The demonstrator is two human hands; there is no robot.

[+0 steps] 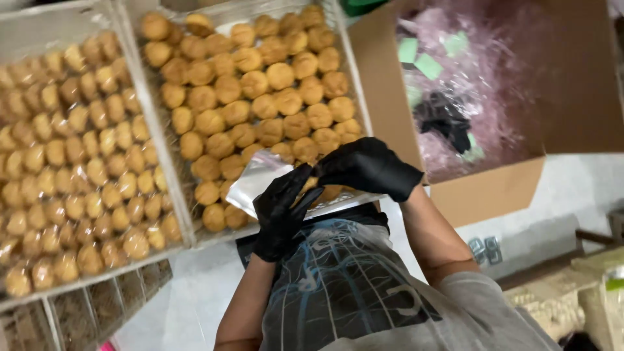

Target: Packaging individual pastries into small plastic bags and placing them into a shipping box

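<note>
Head view: a small clear plastic bag [257,179] is being held just over the near edge of a wire tray [356,84], in front of the person's chest. The left hand [281,211], in a black glove, is pinching the bag's lower edge with its fingers curled around it. The right hand [367,168], also gloved in black, is closing over the bag's right side; its fingertips are turned away, so what they are pinching cannot be told for certain.

To the right a brown cardboard box [494,188] is standing open, holding crumpled pinkish clear wrapping with a few pale green square labels [428,65] lying on top and a dark bundle [445,117] whose kind is hard to make out. The box's far side is running out of the frame.

The wire tray is carrying rows of round golden pastries [260,97]. A second tray [170,175] at the left is holding more pastries, each blurred under shiny film, and its left part is cut off. Lower racks [97,302] are showing beneath it, contents unclear.

A printed plastic apron [344,286] is covering the person's front.
</note>
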